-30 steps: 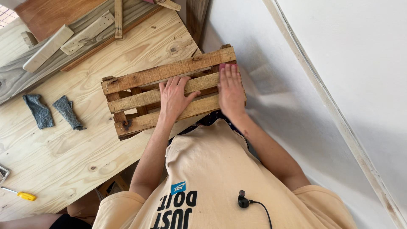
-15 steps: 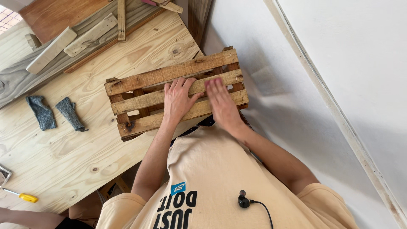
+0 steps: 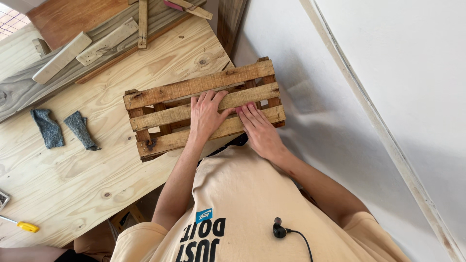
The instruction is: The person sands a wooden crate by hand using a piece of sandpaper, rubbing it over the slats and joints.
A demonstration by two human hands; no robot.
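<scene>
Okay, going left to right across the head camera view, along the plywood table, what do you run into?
Yellow-handled tool at the table's left edge → two grey cloth pieces → slatted wooden crate → left hand flat on its slats → right hand on the crate's right part → white wall.

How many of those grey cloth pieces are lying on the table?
2, side by side on the plywood table, left of the wooden crate: one grey cloth farther left, the other nearer the crate. None seems hidden.
</scene>
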